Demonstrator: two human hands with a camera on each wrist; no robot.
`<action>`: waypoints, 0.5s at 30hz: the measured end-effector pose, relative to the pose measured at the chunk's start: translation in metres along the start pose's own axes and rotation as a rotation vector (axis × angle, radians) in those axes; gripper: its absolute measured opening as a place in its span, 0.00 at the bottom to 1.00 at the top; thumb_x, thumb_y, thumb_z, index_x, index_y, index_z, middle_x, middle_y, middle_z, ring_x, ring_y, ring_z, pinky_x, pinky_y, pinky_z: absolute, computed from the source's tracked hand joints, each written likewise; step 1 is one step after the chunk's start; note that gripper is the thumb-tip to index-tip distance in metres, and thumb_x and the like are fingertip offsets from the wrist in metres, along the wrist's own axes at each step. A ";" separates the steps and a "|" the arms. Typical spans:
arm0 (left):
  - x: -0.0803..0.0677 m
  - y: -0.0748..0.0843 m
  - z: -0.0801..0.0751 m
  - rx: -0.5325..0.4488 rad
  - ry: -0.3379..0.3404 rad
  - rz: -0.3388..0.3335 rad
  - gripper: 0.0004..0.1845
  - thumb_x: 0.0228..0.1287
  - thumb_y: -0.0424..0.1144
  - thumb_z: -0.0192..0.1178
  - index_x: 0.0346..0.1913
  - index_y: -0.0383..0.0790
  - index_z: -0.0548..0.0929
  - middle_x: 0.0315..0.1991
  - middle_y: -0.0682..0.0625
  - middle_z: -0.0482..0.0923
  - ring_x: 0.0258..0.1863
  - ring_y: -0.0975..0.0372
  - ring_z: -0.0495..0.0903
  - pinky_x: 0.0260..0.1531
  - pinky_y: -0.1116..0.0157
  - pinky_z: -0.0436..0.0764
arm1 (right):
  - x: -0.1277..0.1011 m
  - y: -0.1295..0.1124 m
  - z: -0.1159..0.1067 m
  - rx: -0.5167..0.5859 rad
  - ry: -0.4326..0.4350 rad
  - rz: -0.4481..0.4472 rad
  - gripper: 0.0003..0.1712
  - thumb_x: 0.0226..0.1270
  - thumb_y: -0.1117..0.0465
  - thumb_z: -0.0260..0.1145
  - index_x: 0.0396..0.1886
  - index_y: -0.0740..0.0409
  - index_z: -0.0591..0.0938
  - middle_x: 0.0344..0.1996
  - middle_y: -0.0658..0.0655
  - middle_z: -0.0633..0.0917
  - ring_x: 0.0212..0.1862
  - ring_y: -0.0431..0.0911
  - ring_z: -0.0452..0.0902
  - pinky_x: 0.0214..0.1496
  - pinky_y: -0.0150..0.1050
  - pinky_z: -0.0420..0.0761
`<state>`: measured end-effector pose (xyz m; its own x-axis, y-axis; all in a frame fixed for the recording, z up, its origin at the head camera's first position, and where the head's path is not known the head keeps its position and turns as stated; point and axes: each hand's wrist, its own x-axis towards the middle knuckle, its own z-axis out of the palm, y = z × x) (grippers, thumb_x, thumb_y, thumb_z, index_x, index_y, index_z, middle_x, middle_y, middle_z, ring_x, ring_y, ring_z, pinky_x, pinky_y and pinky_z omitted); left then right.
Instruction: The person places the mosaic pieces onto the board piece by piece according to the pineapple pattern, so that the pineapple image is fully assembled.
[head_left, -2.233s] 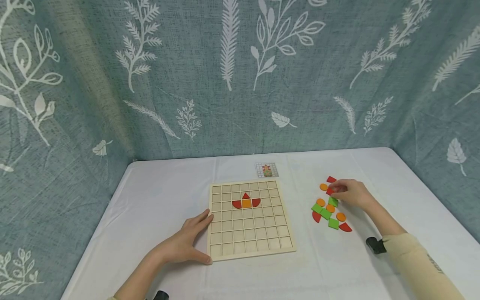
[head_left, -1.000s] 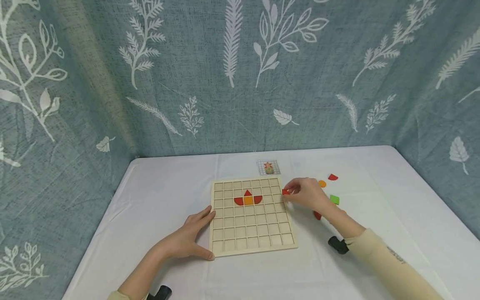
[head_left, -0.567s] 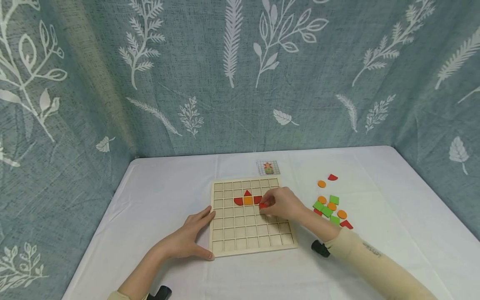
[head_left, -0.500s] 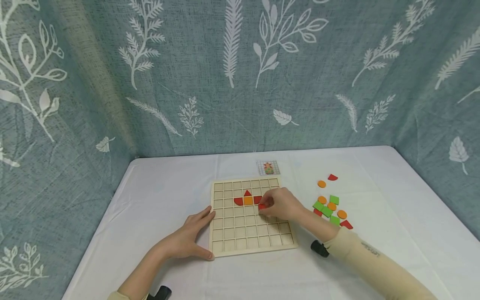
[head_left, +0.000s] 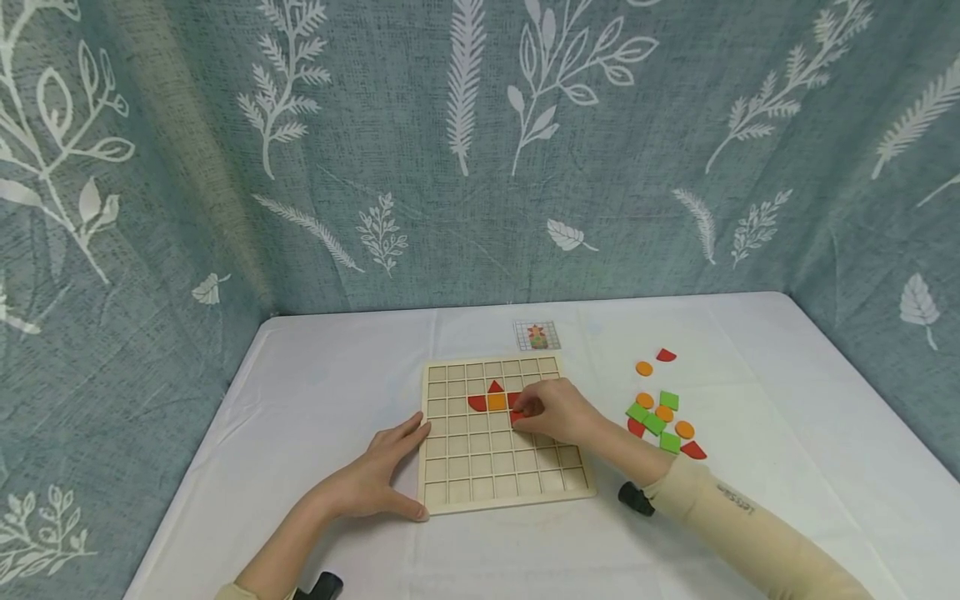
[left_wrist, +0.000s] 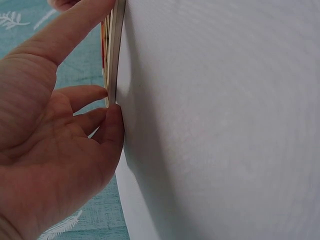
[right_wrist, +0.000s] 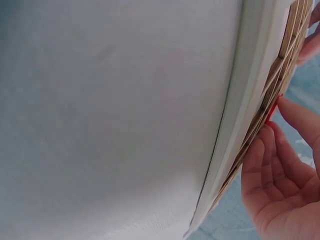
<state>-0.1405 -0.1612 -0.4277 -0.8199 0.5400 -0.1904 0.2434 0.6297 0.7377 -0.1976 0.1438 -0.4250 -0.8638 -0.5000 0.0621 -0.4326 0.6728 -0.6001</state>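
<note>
A pale wooden grid board (head_left: 481, 486) lies on the white cloth. Set in its cells are an orange square tile (head_left: 497, 402), a red triangle tile (head_left: 495, 387) above it, and a red curved tile (head_left: 477, 403) on its left; another on its right is partly covered. My right hand (head_left: 557, 410) pinches a red tile (head_left: 517, 417) low over the cell below that one; in the right wrist view the red tile (right_wrist: 272, 111) shows between thumb and fingers at the grid. My left hand (head_left: 366, 473) rests spread along the board's left edge, thumb at the near corner.
Right of the board lie loose tiles: several green squares (head_left: 654, 423), several orange discs (head_left: 644, 368) and red quarter-round pieces (head_left: 693, 450). A small pattern card (head_left: 537, 335) lies behind the board. A patterned blue-green curtain (head_left: 465, 250) hangs behind the table.
My right hand has carried the red tile from the loose pieces leftward to the board, then slightly further left and down into the grid. The left hand has stayed at the board's edge.
</note>
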 end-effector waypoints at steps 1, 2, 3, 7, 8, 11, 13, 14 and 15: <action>0.000 0.000 0.000 0.000 0.000 0.001 0.61 0.40 0.49 0.79 0.75 0.33 0.56 0.78 0.41 0.42 0.74 0.45 0.43 0.66 0.40 0.52 | 0.000 0.000 0.000 0.003 -0.002 -0.002 0.07 0.57 0.61 0.75 0.34 0.58 0.86 0.26 0.45 0.84 0.29 0.35 0.75 0.34 0.30 0.76; 0.000 0.000 0.000 0.000 -0.001 0.001 0.61 0.40 0.49 0.79 0.75 0.33 0.56 0.78 0.41 0.42 0.74 0.45 0.43 0.66 0.40 0.52 | 0.000 0.000 0.000 0.005 -0.004 -0.005 0.07 0.57 0.61 0.75 0.34 0.58 0.86 0.26 0.45 0.84 0.29 0.36 0.75 0.34 0.30 0.76; 0.000 0.000 0.000 0.000 0.000 0.000 0.60 0.40 0.49 0.79 0.75 0.32 0.56 0.78 0.41 0.42 0.74 0.45 0.43 0.66 0.40 0.52 | 0.000 0.000 0.000 0.009 -0.006 -0.008 0.07 0.57 0.62 0.75 0.34 0.58 0.86 0.26 0.45 0.83 0.29 0.36 0.74 0.33 0.30 0.76; 0.000 0.001 0.000 0.004 0.003 -0.003 0.61 0.40 0.49 0.79 0.75 0.32 0.56 0.78 0.41 0.43 0.74 0.45 0.43 0.66 0.39 0.52 | -0.002 0.001 -0.001 0.026 -0.010 -0.003 0.05 0.60 0.62 0.73 0.35 0.58 0.86 0.27 0.44 0.83 0.30 0.36 0.74 0.34 0.31 0.76; 0.000 0.001 0.000 0.002 0.003 -0.003 0.61 0.40 0.49 0.79 0.75 0.32 0.56 0.78 0.41 0.43 0.74 0.44 0.43 0.66 0.39 0.52 | -0.003 0.001 -0.002 0.031 -0.008 0.004 0.05 0.60 0.62 0.72 0.35 0.57 0.86 0.27 0.44 0.83 0.30 0.36 0.75 0.34 0.31 0.77; -0.001 0.001 0.000 0.002 0.003 0.000 0.61 0.40 0.50 0.79 0.75 0.32 0.56 0.78 0.41 0.42 0.74 0.44 0.43 0.67 0.40 0.52 | -0.006 0.004 -0.005 0.051 0.004 0.022 0.05 0.62 0.61 0.71 0.36 0.56 0.86 0.29 0.43 0.83 0.31 0.36 0.76 0.35 0.32 0.77; -0.001 0.001 0.000 0.001 0.003 0.003 0.61 0.40 0.49 0.79 0.75 0.32 0.56 0.78 0.41 0.42 0.74 0.45 0.43 0.67 0.40 0.52 | -0.010 0.007 -0.009 0.063 0.019 0.031 0.05 0.62 0.60 0.71 0.37 0.55 0.86 0.29 0.44 0.83 0.32 0.37 0.76 0.35 0.33 0.77; -0.001 0.001 0.000 0.002 0.003 0.003 0.61 0.40 0.49 0.79 0.75 0.32 0.56 0.78 0.41 0.42 0.74 0.45 0.43 0.67 0.40 0.53 | -0.012 0.009 -0.011 0.065 0.028 0.034 0.05 0.62 0.60 0.70 0.37 0.55 0.86 0.29 0.44 0.83 0.32 0.37 0.76 0.35 0.33 0.77; -0.001 0.001 0.000 0.001 0.004 0.003 0.61 0.40 0.49 0.79 0.75 0.32 0.56 0.78 0.41 0.43 0.74 0.45 0.43 0.67 0.40 0.53 | -0.013 0.012 -0.014 0.068 0.040 0.040 0.06 0.63 0.59 0.70 0.37 0.55 0.86 0.29 0.44 0.83 0.32 0.38 0.76 0.34 0.34 0.77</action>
<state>-0.1394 -0.1606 -0.4267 -0.8214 0.5394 -0.1853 0.2462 0.6285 0.7378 -0.1949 0.1661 -0.4220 -0.8901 -0.4507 0.0681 -0.3806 0.6525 -0.6553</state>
